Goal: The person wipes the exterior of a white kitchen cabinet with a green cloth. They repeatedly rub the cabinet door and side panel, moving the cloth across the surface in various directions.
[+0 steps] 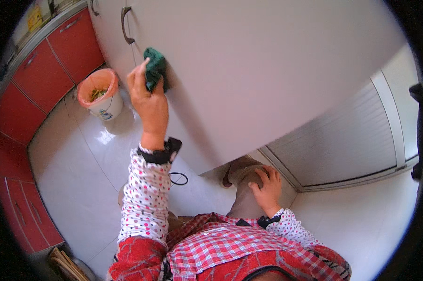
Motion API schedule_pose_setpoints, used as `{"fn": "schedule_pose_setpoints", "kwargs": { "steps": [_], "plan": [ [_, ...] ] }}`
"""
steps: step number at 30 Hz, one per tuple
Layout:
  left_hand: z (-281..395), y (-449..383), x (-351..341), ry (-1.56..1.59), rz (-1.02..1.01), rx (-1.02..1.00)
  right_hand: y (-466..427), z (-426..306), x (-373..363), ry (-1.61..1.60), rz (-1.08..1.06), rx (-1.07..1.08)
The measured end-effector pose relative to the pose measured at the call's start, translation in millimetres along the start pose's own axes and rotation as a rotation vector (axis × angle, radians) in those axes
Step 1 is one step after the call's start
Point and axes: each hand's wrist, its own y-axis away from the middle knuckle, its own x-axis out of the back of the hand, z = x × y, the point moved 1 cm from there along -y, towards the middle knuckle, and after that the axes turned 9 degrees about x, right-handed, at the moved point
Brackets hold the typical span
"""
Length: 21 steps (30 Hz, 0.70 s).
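My left hand (151, 105) grips a dark green cloth (156, 66) and presses it to a large white door panel (253, 70). A dark curved metal handle (124, 26) is fixed to the panel just beyond the cloth. A narrow door seam runs down from beside the handle toward my fingers. My right hand (269, 189) rests on the knee of my brown trousers (246, 196), its fingers spread and holding nothing. Dotted sleeve covers with black cuffs are on both forearms.
A white bucket (109, 105) with an orange liner holds food scraps on the tiled floor (92, 168). Red kitchen cabinets (39, 70) curve along the left. A black ring (179, 178) lies below the panel. On the right stands a metal-framed door (341, 140).
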Motion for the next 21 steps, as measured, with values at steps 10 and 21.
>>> {"fn": "schedule_pose_setpoints", "kwargs": {
  "steps": [10,21],
  "plan": [
    [74.5,122.5,0.2,0.153,-0.205,-0.062,-42.0,5.8,-32.2,-0.04,0.034,0.063],
    [38.5,112.4,6.5,0.131,-0.199,0.138,-26.1,-0.4,-20.4,-0.047,0.01,-0.038]
  ]
}}
